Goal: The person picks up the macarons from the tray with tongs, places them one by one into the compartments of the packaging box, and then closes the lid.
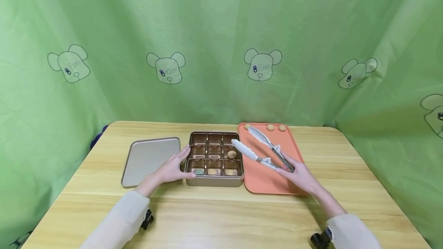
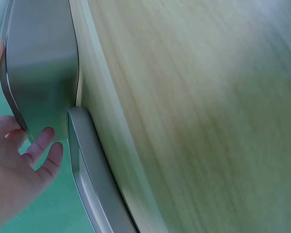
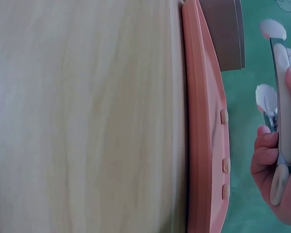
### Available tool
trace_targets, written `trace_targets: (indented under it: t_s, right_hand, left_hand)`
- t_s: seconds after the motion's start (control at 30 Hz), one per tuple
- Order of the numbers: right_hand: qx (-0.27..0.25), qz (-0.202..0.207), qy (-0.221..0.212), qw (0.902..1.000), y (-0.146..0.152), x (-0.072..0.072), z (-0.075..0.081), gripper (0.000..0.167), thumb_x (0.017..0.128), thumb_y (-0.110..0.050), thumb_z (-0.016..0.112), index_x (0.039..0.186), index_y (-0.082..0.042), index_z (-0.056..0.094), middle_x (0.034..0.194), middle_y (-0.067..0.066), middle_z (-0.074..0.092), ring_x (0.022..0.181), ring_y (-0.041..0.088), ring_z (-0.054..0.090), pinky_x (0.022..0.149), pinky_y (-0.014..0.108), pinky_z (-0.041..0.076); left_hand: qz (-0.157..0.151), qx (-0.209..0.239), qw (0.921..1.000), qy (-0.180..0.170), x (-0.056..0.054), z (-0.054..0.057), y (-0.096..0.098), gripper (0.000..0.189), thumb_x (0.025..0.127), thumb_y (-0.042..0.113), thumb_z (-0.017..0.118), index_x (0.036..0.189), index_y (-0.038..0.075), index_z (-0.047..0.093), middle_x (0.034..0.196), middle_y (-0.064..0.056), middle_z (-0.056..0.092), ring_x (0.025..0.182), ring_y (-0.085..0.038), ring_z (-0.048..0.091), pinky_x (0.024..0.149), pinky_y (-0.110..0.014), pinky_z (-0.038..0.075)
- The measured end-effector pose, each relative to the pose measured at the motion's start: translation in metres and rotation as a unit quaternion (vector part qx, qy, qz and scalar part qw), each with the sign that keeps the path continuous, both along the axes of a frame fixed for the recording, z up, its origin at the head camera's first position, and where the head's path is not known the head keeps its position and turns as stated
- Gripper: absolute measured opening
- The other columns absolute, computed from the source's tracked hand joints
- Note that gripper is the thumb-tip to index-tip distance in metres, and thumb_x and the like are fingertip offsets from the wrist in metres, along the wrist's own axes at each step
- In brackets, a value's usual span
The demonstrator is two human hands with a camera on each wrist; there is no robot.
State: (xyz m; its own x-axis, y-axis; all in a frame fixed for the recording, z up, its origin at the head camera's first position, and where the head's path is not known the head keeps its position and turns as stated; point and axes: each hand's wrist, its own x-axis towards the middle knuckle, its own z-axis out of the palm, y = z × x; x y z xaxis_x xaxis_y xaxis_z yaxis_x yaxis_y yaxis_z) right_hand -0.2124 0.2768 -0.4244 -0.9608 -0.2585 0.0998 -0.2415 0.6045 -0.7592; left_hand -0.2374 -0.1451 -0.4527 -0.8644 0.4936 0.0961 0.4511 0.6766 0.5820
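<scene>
Head view: At the centre of the frame, a person's left hand point(image 1: 173, 168), fingers extended and thumb spread apart from them, touches the left side of a nine-compartment box point(image 1: 214, 181). Right of centre, the right hand point(image 1: 298, 175) is clamped on tongs point(image 1: 245, 150), whose two white tips stand apart, above a coral tray point(image 1: 256, 183). A round brown biscuit point(image 1: 232, 155) shows in the middle row's right compartment; a green piece point(image 1: 199, 171) and two tan pieces point(image 1: 212, 171) fill out the front row. Three small biscuits point(image 1: 270, 127) line the tray's far edge. A flat metal lid point(image 1: 152, 160) lies left of the box on a wooden table point(image 1: 221, 218).

Left wrist view: The left hand, at lower left, reaches to the rim of the box at upper left, the lid lower down.

Right wrist view: At the right edge, curled fingers grip the tongs beyond the tray.
</scene>
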Motion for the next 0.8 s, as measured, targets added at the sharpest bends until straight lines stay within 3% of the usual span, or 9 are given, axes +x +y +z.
trace_targets:
  t_s: [0.2,0.47,0.57,0.8]
  right_hand:
    - [-0.005,-0.042,-0.020,0.9989,0.010,-0.017,-0.024,0.077,0.087,-0.035,0.061,0.141,0.005,0.025,0.078,0.008,0.050,0.057,0.008,0.039,0.047,0.023,0.038]
    - [0.055,-0.091,-0.020,0.9941,0.017,-0.031,-0.027,0.080,0.086,-0.042,0.059,0.140,0.007,0.026,0.070,0.006,0.047,0.053,0.010,0.036,0.046,0.023,0.036]
    - [0.082,-0.094,-0.017,0.9921,0.018,-0.036,-0.026,0.081,0.085,-0.044,0.059,0.140,0.007,0.026,0.067,0.006,0.047,0.051,0.011,0.037,0.045,0.023,0.037]
    - [0.160,-0.067,0.015,0.9847,0.017,-0.051,-0.025,0.068,0.084,-0.042,0.061,0.127,0.008,0.042,0.061,0.006,0.044,0.057,0.020,0.046,0.053,0.033,0.041]
  left_hand:
    - [0.000,0.004,1.0000,0.002,0.000,0.000,0.000,0.100,0.073,0.046,0.070,0.140,-0.009,0.020,0.149,-0.021,0.012,0.134,-0.039,0.020,0.108,-0.059,0.013]
    - [0.002,0.006,1.0000,-0.004,-0.001,-0.004,-0.001,0.100,0.073,0.046,0.070,0.140,-0.008,0.020,0.150,-0.020,0.012,0.135,-0.038,0.019,0.108,-0.058,0.012]
    - [0.005,0.008,0.9999,-0.005,-0.002,-0.004,-0.001,0.100,0.073,0.046,0.070,0.141,-0.007,0.019,0.150,-0.020,0.011,0.135,-0.038,0.019,0.108,-0.057,0.012]
    - [0.007,0.005,1.0000,-0.003,-0.001,-0.003,-0.001,0.101,0.073,0.047,0.070,0.141,-0.007,0.019,0.150,-0.020,0.012,0.134,-0.038,0.020,0.109,-0.057,0.013]
